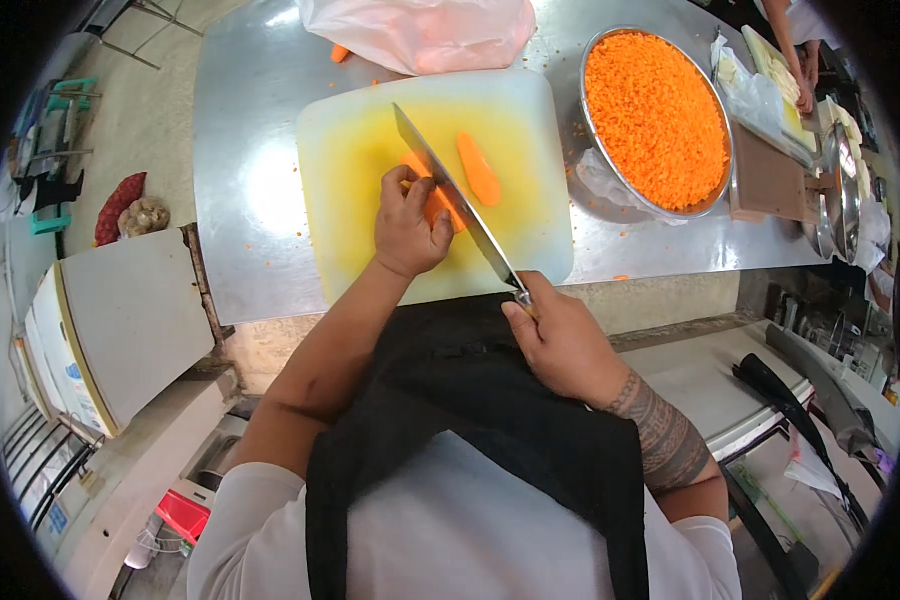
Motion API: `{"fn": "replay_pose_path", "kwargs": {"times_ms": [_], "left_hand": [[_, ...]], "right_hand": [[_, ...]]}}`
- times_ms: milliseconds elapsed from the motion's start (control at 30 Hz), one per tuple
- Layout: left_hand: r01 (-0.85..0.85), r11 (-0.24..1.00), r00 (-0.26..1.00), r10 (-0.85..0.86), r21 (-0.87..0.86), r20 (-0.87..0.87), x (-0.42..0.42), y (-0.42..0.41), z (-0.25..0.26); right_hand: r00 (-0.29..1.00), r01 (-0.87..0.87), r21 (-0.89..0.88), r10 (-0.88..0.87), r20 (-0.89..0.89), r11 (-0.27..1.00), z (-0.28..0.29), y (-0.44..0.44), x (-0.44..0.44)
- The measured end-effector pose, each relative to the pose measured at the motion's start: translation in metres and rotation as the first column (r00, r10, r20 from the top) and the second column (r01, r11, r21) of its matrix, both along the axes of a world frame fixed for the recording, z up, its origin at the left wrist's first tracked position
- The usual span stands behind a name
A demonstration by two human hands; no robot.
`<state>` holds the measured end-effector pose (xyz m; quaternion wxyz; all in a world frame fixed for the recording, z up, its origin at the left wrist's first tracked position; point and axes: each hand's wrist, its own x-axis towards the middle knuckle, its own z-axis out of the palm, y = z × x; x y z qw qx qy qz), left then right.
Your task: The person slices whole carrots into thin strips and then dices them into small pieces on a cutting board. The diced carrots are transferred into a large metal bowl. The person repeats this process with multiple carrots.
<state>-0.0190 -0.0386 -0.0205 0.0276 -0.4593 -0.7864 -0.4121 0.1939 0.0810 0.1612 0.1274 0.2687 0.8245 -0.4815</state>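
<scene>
With its fingertips curled, my left hand [412, 225] holds a peeled carrot piece [442, 208] against a white plastic cutting board [330, 142] stained yellow. My right hand [562, 330] grips the handle of a long kitchen knife [465, 199]. The blade slants up and left across the board, along the right side of the held carrot. Whether the edge is in the carrot, I cannot tell. A second carrot piece [479, 169] lies on the board to the right of the blade. Part of the held piece is hidden by my fingers and the knife.
Right of the board, a round metal bowl [589, 124] is heaped with diced carrot [652, 120]. A pinkish plastic bag [427, 34] lies behind the board on the steel table [247, 112]. At the far right, another person's hands [806, 86] are over a second cutting board [765, 56].
</scene>
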Motion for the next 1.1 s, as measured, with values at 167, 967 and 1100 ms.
{"fn": "replay_pose_path", "kwargs": {"times_ms": [167, 967, 1100], "left_hand": [[0.020, 0.999, 0.999, -0.022, 0.025, 0.045, 0.003, 0.003, -0.001], [0.162, 0.847, 0.984, -0.098, -0.506, 0.152, -0.020, -0.027, 0.088], [0.228, 0.798, 0.938, -0.026, -0.558, 0.346, -0.018, -0.031, 0.105]], "right_hand": [[1.000, 0.002, 0.053, -0.002, -0.001, 0.999, -0.042, -0.001, -0.031], [1.000, 0.010, 0.163, -0.011, 0.005, 0.987, -0.075, -0.002, -0.022], [1.000, 0.005, 0.182, -0.008, 0.020, 0.983, -0.071, -0.004, -0.020]]}}
